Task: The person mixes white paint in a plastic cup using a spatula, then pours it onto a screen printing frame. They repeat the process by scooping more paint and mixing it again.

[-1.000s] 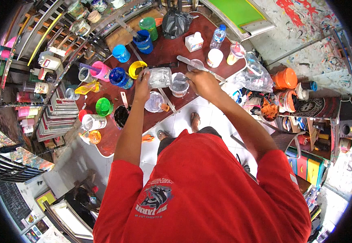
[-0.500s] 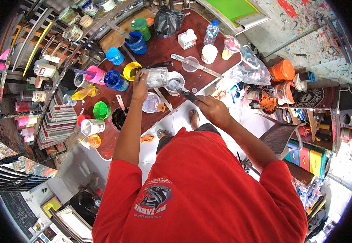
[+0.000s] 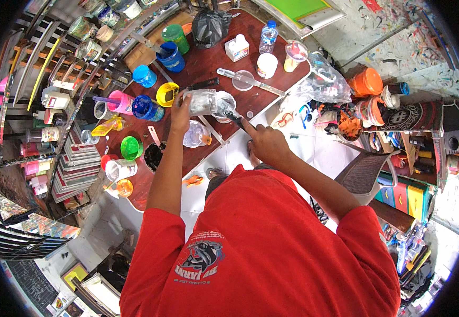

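My left hand (image 3: 180,113) is closed around a clear plastic jar (image 3: 203,102) streaked with white, tipped on its side with its mouth toward a white tub (image 3: 228,98). Whitish stuff shows inside that tub, which stands near the table's edge. My right hand (image 3: 268,140) grips a spatula (image 3: 233,115) with a dark handle; its pale-smeared blade reaches over the tub's opening. Just below the jar sits a clear round container (image 3: 193,138) with an orange mark. Whether the blade touches the jar or the tub, I cannot tell.
The dark red table (image 3: 213,57) bears a yellow paint pot (image 3: 167,94), blue pots, a green cup (image 3: 131,148), a flat clear lid (image 3: 242,80) under a long strip, and a water bottle (image 3: 268,38). A chair (image 3: 364,171) stands right; paint shelves line the left.
The view has shifted slightly, so the table items sit a little up and left. My right hand and the spatula have moved slightly left; the jar stays tipped at the tub.
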Demonstrator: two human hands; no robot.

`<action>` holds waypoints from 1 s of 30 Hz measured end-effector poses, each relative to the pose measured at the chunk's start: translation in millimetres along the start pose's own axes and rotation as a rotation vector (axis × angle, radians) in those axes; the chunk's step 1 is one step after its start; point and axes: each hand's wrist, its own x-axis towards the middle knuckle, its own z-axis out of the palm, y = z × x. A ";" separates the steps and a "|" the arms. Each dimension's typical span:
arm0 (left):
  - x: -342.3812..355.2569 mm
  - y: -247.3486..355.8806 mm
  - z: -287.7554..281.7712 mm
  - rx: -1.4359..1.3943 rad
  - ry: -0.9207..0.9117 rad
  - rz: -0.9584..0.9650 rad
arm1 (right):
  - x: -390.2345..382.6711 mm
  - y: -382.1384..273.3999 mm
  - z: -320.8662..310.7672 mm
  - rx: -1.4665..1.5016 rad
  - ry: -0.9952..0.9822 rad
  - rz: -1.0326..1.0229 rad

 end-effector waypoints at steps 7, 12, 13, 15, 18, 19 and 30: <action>-2.4 2.7 5.4 0.082 0.004 0.082 | 1.8 -0.7 8.0 -0.127 -0.036 -0.061; -4.8 7.2 10.1 0.124 0.007 0.101 | -18.5 6.6 -4.2 -0.045 -0.121 -0.043; -4.0 5.4 8.4 0.116 0.012 0.108 | -23.8 8.2 -7.6 -0.023 -0.137 -0.047; -4.9 6.3 9.5 0.126 0.025 0.108 | -34.4 16.4 -5.9 0.019 -0.137 -0.064; -9.9 14.2 15.3 0.160 0.041 0.091 | -46.0 25.9 -6.8 0.046 -0.182 -0.042; -11.3 16.2 16.2 0.159 0.039 0.090 | -49.6 28.9 -7.5 0.049 -0.206 -0.030; -12.7 17.8 17.0 0.142 0.038 0.100 | -91.4 60.6 -5.2 -0.057 -0.192 -0.037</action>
